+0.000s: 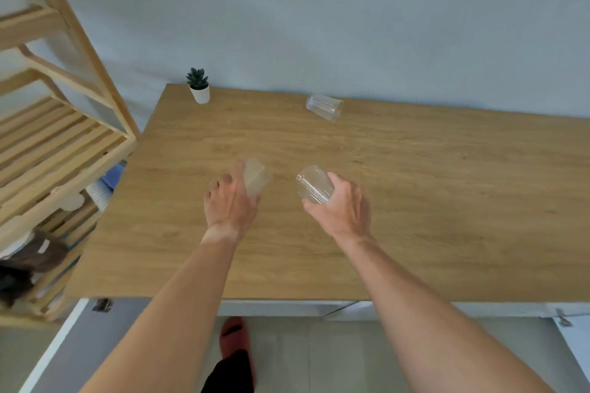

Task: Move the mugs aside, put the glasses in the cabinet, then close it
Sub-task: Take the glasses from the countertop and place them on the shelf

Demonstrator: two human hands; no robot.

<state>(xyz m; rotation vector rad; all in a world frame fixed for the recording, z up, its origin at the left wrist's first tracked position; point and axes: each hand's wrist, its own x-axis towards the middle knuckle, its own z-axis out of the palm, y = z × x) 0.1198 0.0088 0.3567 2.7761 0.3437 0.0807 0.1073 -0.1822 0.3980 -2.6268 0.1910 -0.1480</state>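
each hand grips a glass, left hand (228,201) and right hand (343,206), one glass (324,107) waits at one o'clock on the surface (415,185); cabinet doors open below, nothing stowed yet.

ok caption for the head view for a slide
Left hand and right hand each grip a clear ribbed glass above the wooden countertop; a third glass stands behind.

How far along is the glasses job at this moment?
Done: no mugs stand on the wooden countertop. In hand: the left hand grips one clear glass and the right hand another, both above the counter. Left: a third glass sits near the wall, and white cabinet doors below hang open.
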